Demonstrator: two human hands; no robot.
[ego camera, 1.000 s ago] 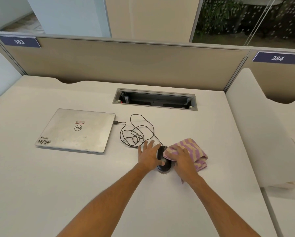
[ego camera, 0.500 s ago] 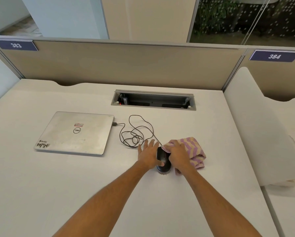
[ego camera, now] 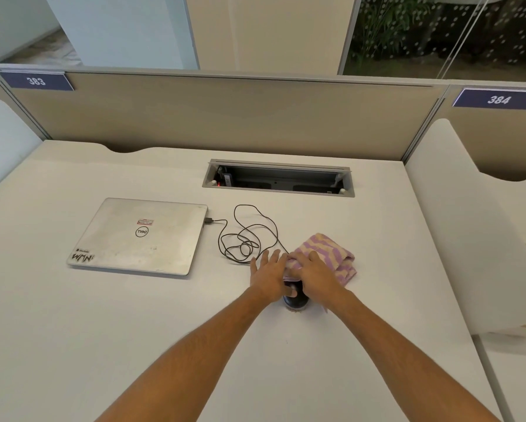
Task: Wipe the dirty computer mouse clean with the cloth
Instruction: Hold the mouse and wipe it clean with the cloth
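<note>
We are pressing the cloth (ego camera: 325,257) onto the mouse (ego camera: 295,296) with our right hand (ego camera: 315,274), fingers flattened over the fabric. The cloth is now covering the mouse's front half, further over than half a second ago; only the dark rear is showing. Our left hand (ego camera: 269,274) is staying spread, bracing the mouse's left side. The mouse is sitting on the desk (ego camera: 103,330), right of the laptop (ego camera: 140,236).

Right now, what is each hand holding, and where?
Right hand presses the striped cloth onto the mouse front. Left hand steadies the mouse's left side, palm down.
</note>
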